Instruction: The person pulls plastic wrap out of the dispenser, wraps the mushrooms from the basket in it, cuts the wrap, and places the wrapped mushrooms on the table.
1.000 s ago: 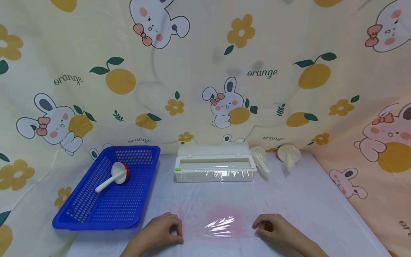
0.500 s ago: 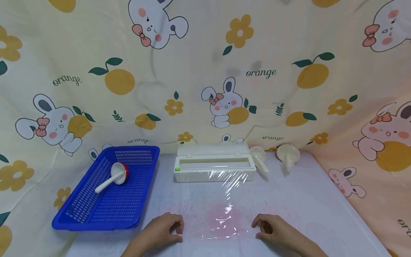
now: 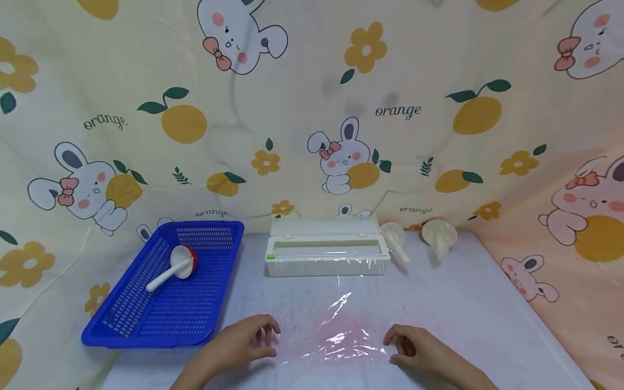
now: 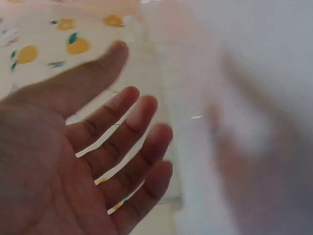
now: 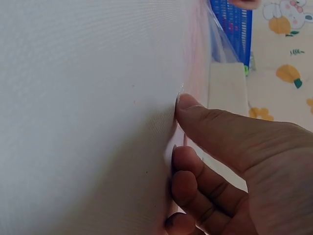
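Note:
A clear sheet of cling film (image 3: pixel 336 338) stretches over the table from a white film dispenser (image 3: pixel 326 265) to between the hands. My left hand (image 3: pixel 246 341) is at the film's left edge. In the left wrist view the left hand's fingers (image 4: pixel 146 147) are spread and bent slightly, with the thumb well apart and nothing held. My right hand (image 3: pixel 414 346) is at the film's near right corner. In the right wrist view its thumb (image 5: pixel 188 102) touches down near the film's edge, apart from the loosely bent fingers, whose tips rest at the table surface.
A blue basket (image 3: pixel 161 319) on the left holds a white-handled object (image 3: pixel 180 264) with a round, red-backed head. Two pale, similarly shaped objects wrapped in film, one beside the dispenser (image 3: pixel 394 244) and another (image 3: pixel 439 235) farther right, lie at the back. A printed cloth (image 3: pixel 292 108) hangs behind.
The left hand has let go of the film's left corner, its fingers opening and rising slightly. The right hand stays nearly in place. Creases and reflections on the film have shifted.

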`<control>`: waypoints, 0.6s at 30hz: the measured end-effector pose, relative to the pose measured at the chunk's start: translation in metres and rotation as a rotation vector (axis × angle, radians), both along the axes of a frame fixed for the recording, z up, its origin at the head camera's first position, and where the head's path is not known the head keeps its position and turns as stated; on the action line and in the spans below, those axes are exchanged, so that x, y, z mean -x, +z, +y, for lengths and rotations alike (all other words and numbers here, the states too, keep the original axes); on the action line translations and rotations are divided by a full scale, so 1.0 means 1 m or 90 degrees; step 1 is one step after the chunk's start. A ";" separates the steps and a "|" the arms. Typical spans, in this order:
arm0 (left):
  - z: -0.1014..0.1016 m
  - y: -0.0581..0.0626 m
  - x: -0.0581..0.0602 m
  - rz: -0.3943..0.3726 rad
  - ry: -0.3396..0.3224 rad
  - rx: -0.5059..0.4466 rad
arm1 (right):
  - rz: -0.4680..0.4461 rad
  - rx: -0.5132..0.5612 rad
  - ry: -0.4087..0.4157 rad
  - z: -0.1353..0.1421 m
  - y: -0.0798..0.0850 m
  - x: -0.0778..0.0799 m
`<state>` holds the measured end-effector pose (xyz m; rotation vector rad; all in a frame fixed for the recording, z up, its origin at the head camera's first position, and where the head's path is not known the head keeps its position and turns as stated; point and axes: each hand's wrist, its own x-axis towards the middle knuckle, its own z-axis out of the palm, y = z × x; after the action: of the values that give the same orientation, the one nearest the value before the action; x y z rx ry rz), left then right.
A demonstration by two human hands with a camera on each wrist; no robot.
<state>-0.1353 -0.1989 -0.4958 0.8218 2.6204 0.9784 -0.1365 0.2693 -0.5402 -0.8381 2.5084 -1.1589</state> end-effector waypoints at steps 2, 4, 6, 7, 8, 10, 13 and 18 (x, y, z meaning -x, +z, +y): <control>-0.002 0.014 0.003 -0.007 -0.003 -0.026 | -0.007 -0.008 -0.006 0.000 0.001 0.001; -0.006 0.028 0.005 -0.008 0.001 -0.036 | -0.055 -0.012 -0.025 0.000 0.002 0.000; -0.012 0.043 0.008 0.006 0.011 -0.028 | -0.107 -0.018 -0.047 0.000 0.002 0.000; -0.014 0.050 0.010 0.010 0.021 -0.018 | -0.129 -0.021 -0.057 -0.001 0.002 -0.001; -0.017 0.057 0.012 0.012 0.034 -0.007 | -0.151 -0.024 -0.067 -0.001 0.002 -0.001; -0.023 0.070 0.017 0.024 0.067 0.016 | -0.170 -0.024 -0.075 -0.001 0.002 -0.002; -0.035 0.084 0.026 0.037 0.113 0.035 | -0.172 -0.028 -0.080 -0.001 0.003 -0.002; -0.060 0.098 0.041 0.061 0.146 0.032 | -0.180 -0.027 -0.084 0.000 0.003 -0.001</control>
<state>-0.1767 -0.2585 -0.3975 0.5796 2.8583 0.9445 -0.1358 0.2696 -0.5375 -0.4664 2.3716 -1.1686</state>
